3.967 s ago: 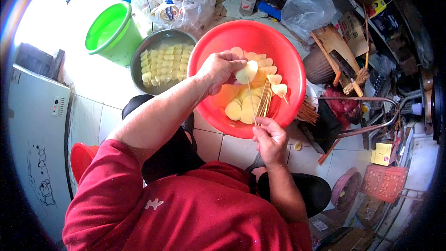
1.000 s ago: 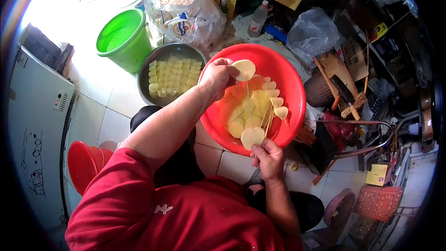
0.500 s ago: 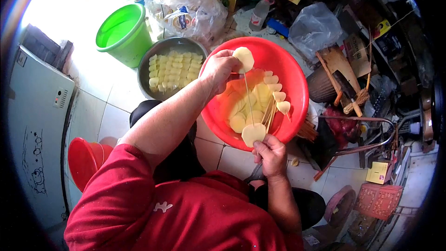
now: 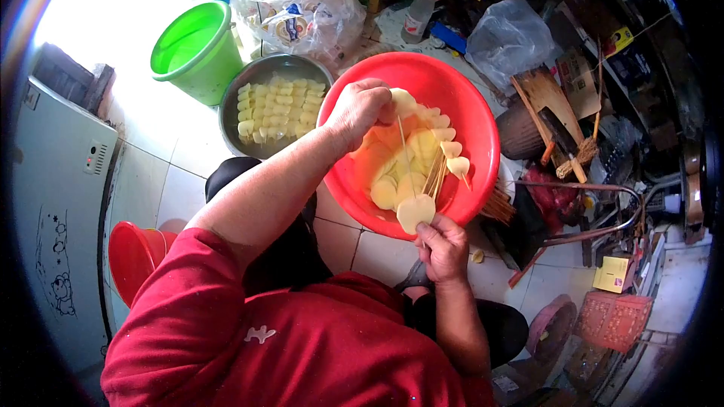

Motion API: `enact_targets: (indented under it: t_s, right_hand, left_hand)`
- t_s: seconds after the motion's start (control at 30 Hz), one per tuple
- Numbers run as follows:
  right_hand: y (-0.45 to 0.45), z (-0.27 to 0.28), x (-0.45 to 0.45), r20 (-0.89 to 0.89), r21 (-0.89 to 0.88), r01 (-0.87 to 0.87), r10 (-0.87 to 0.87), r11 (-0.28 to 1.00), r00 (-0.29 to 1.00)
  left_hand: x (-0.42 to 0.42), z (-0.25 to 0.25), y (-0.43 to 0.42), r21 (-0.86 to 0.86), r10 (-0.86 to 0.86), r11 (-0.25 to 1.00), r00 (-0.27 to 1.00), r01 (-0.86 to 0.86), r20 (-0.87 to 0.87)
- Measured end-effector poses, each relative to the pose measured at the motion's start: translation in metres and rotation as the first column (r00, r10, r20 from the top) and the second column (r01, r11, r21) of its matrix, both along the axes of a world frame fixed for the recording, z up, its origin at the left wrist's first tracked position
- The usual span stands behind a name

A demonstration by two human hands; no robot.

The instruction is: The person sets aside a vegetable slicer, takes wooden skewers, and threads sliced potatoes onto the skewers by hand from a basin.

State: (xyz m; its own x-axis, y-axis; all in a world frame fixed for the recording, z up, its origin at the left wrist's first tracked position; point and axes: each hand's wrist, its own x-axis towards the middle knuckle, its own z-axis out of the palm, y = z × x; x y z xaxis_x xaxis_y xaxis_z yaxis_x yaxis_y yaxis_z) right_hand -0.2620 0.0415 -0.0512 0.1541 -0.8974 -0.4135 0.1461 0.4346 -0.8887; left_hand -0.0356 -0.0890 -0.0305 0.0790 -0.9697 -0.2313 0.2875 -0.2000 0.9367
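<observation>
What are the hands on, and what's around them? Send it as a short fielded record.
Left hand: grip on upper potato slice
Right hand: grip on lower potato slice
Skewer: spans between both slices
Red basin: holds loose slices, stick bundle, skewered row
Metal bowl: left of basin, holds skewered rows
Green bucket: beside metal bowl

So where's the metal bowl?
In the head view, the metal bowl is left of centre, between the green bucket and the big red basin.
</observation>
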Motion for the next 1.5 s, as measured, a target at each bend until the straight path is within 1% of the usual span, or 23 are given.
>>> enact_targets:
  t_s: [0.07, 0.13, 0.2, 0.23, 0.37, 0.43, 0.47, 0.53, 0.67, 0.73, 0.77, 0.83, 0.87, 0.93, 0.97, 1.0, 1.07, 1.13, 1.2, 1.3, 1.4, 1.47, 1.5]
  right_hand:
    - [-0.001, 0.0, 0.001, 0.012, -0.049, 0.01, -0.009, 0.999, 1.0]
    - [-0.001, 0.004, 0.003, -0.021, -0.093, 0.018, -0.021, 0.995, 1.0]
    - [-0.001, 0.007, 0.003, -0.06, -0.094, -0.013, 0.008, 0.995, 0.998]
    - [-0.002, 0.007, 0.004, -0.098, -0.096, -0.046, 0.037, 0.994, 0.995]
    - [-0.001, 0.001, 0.004, -0.11, -0.108, -0.065, 0.053, 0.992, 0.992]
    - [-0.002, -0.002, 0.004, -0.256, -0.177, -0.123, 0.075, 0.977, 0.964]
    - [-0.002, -0.001, 0.004, -0.256, -0.177, -0.123, 0.075, 0.977, 0.964]
    - [-0.001, -0.001, 0.005, -0.311, -0.213, -0.157, 0.085, 0.964, 0.946]
    - [0.003, -0.008, 0.006, -0.311, -0.233, -0.165, 0.087, 0.959, 0.946]
    - [0.005, -0.009, 0.007, -0.313, -0.221, -0.152, 0.077, 0.963, 0.947]
    - [0.006, -0.009, 0.008, -0.314, -0.221, -0.152, 0.078, 0.963, 0.946]
    - [0.007, -0.01, 0.01, -0.309, -0.212, -0.116, 0.046, 0.97, 0.95]
    - [0.007, -0.009, 0.011, -0.31, -0.211, -0.114, 0.044, 0.971, 0.95]
    - [0.005, -0.006, 0.012, -0.267, -0.186, -0.035, -0.016, 0.982, 0.964]
    - [0.003, -0.006, 0.011, -0.269, -0.183, -0.029, -0.022, 0.983, 0.963]
    - [0.0, -0.006, 0.01, -0.236, -0.167, -0.001, -0.039, 0.986, 0.971]
    - [-0.003, -0.006, 0.008, -0.205, -0.145, 0.037, -0.067, 0.989, 0.976]
    - [-0.006, -0.006, 0.008, -0.161, -0.143, 0.049, -0.072, 0.988, 0.984]
    - [-0.006, -0.002, 0.008, -0.174, -0.136, 0.055, -0.079, 0.989, 0.982]
    - [-0.007, -0.004, 0.008, -0.166, -0.104, 0.06, -0.076, 0.993, 0.983]
    - [-0.01, -0.009, 0.006, -0.163, -0.139, 0.047, -0.07, 0.989, 0.984]
    - [-0.012, -0.006, 0.004, -0.15, -0.136, 0.124, -0.144, 0.983, 0.978]
    - [-0.013, -0.008, 0.002, -0.141, -0.163, 0.137, -0.16, 0.977, 0.977]
  left_hand:
    - [-0.004, -0.006, 0.005, -0.021, -0.047, 0.999, 0.999, 0.047, -0.009]
    - [-0.009, -0.001, 0.008, 0.01, -0.004, 1.0, 0.999, 0.005, -0.053]
    - [-0.011, 0.007, 0.008, 0.03, 0.112, 0.993, 0.991, -0.11, -0.077]
    - [-0.01, 0.0, 0.006, 0.013, 0.101, 0.995, 0.991, -0.1, -0.082]
    - [-0.015, -0.004, 0.006, 0.03, 0.141, 0.99, 0.984, -0.139, -0.109]
    - [-0.016, -0.005, 0.005, 0.032, 0.149, 0.989, 0.978, -0.145, -0.144]
    - [-0.016, -0.005, 0.004, 0.033, 0.149, 0.989, 0.978, -0.146, -0.144]
    - [-0.014, -0.005, 0.004, 0.093, 0.152, 0.986, 0.982, -0.142, -0.112]
    - [-0.012, -0.004, 0.001, 0.175, 0.205, 0.967, 0.974, -0.187, -0.094]
    - [-0.01, -0.004, 0.002, 0.164, 0.136, 0.98, 0.978, -0.11, -0.156]
    - [-0.01, -0.004, 0.002, 0.165, 0.137, 0.98, 0.978, -0.11, -0.157]
    - [-0.009, -0.005, 0.001, 0.2, 0.021, 0.98, 0.987, 0.011, -0.157]
    - [-0.01, -0.007, 0.002, 0.201, 0.019, 0.98, 0.987, 0.013, -0.159]
    - [-0.016, -0.009, 0.01, 0.157, -0.138, 0.976, 0.986, 0.151, -0.091]
    - [-0.022, -0.01, 0.014, 0.255, -0.186, 0.949, 0.982, 0.183, -0.014]
    - [-0.026, -0.017, 0.016, 0.266, -0.277, 0.928, 0.961, 0.262, 0.019]
    - [-0.036, -0.032, 0.024, 0.246, -0.368, 0.894, 0.927, 0.375, -0.076]
    - [-0.043, -0.027, 0.032, 0.269, -0.373, 0.883, 0.922, 0.386, -0.098]
    - [-0.045, -0.02, 0.036, 0.293, -0.372, 0.873, 0.92, 0.391, -0.121]
    - [-0.042, -0.017, 0.033, 0.295, -0.412, 0.858, 0.906, 0.421, -0.095]
    - [-0.037, -0.025, 0.022, 0.3, -0.432, 0.857, 0.901, 0.419, -0.024]
    - [-0.029, -0.031, 0.01, 0.234, -0.341, 0.932, 0.893, 0.279, 0.293]
    - [-0.018, -0.037, 0.001, 0.163, -0.355, 0.933, 0.743, 0.322, 0.567]
